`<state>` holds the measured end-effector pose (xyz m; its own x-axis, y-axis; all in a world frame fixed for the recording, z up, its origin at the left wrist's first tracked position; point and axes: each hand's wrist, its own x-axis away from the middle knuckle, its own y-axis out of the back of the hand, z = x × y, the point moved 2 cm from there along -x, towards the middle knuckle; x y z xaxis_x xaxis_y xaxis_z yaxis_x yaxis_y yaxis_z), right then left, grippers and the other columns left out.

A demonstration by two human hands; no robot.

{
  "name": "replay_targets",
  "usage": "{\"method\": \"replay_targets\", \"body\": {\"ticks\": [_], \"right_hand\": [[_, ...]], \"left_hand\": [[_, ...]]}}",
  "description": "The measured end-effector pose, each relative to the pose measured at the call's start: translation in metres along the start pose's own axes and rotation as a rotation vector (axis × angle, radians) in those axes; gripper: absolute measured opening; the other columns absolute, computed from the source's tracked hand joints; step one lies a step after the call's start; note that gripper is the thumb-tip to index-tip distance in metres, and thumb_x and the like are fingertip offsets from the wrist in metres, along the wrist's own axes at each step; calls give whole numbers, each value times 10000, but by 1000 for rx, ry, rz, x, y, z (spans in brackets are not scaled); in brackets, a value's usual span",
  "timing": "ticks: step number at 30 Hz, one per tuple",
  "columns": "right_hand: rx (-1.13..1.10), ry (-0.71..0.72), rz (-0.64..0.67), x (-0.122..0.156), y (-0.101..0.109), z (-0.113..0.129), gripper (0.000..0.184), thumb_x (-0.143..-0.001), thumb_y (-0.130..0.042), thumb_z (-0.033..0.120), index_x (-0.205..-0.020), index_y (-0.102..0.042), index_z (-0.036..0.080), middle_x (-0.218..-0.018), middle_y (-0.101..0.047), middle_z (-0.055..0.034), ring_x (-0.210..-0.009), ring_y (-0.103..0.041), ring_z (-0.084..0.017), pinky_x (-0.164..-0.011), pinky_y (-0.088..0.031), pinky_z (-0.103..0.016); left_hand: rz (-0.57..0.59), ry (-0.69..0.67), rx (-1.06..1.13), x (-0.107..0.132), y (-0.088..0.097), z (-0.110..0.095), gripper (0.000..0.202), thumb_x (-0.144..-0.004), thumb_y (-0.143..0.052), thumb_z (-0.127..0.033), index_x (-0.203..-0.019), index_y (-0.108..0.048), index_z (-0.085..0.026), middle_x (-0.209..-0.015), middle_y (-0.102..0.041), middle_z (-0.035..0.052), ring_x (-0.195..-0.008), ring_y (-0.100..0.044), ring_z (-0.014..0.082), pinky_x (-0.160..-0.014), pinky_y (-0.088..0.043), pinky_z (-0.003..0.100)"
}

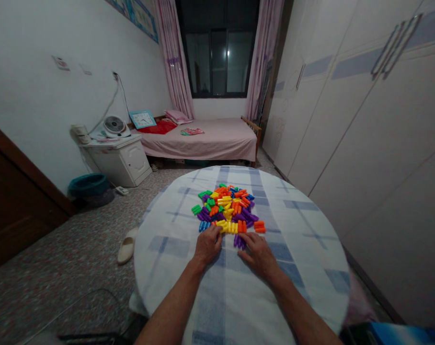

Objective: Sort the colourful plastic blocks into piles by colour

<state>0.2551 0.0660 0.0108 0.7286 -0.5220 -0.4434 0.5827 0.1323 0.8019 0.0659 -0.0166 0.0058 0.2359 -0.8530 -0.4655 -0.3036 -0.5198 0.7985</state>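
A heap of small plastic building blocks (224, 201) in orange, yellow, green, purple and blue lies on the round table. In front of it runs a row of yellow blocks (229, 227), with blue blocks (204, 226) at its left and orange blocks (242, 226) at its right. My left hand (207, 245) has its fingers curled onto the row's left part. My right hand (258, 251) rests with thumb and fingers apart, fingertips by the orange blocks. Purple blocks (238, 241) lie beside its fingers, partly covered. Another orange piece (259, 226) sits apart on the right.
A blue-and-white checked cloth (167, 263) covers the table. Beyond stand a pink bed (210, 143) and a white cabinet (131, 160) carrying a fan (115, 125). Wardrobes (375, 158) line the right side. On the floor at left are a bin (90, 187) and a slipper (127, 248).
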Motion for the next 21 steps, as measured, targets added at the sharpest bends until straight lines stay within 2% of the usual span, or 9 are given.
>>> {"method": "replay_targets", "body": {"ticks": [2, 9, 17, 21], "right_hand": [[14, -20, 29, 0, 0, 3, 412, -799, -610, 240, -1204, -550, 197, -1122, -591, -89, -1036, -523, -238, -918, -418, -401], [-8, -54, -6, 0, 4, 5, 335, -791, -591, 187, -1125, -583, 209, -1018, -600, -65, -962, -529, -220, -866, -416, -362], [-36, -38, 8, 0, 5, 4, 356, -807, -579, 203, -1162, -573, 225, -1060, -607, -62, -988, -530, -216, -890, -411, -364], [-30, -54, -27, 0, 6, 3, 325, -810, -564, 209, -1135, -583, 213, -1039, -618, -65, -977, -541, -217, -886, -420, -360]], "left_hand": [[0, 12, 10, 0, -1, 1, 165, -883, -428, -175, -952, -577, -193, -901, -640, 46, -855, -598, 167, -756, -450, 273], [4, 39, 22, -1, 1, 3, 139, -866, -430, -167, -825, -560, -192, -790, -604, 30, -775, -574, 158, -699, -417, 258], [-5, 42, 45, 0, 2, 2, 135, -869, -436, -181, -823, -563, -190, -799, -606, 33, -774, -575, 156, -701, -414, 255], [-8, 50, 54, -1, 2, 2, 139, -869, -436, -177, -823, -567, -191, -790, -609, 31, -769, -579, 154, -698, -415, 250]]}}
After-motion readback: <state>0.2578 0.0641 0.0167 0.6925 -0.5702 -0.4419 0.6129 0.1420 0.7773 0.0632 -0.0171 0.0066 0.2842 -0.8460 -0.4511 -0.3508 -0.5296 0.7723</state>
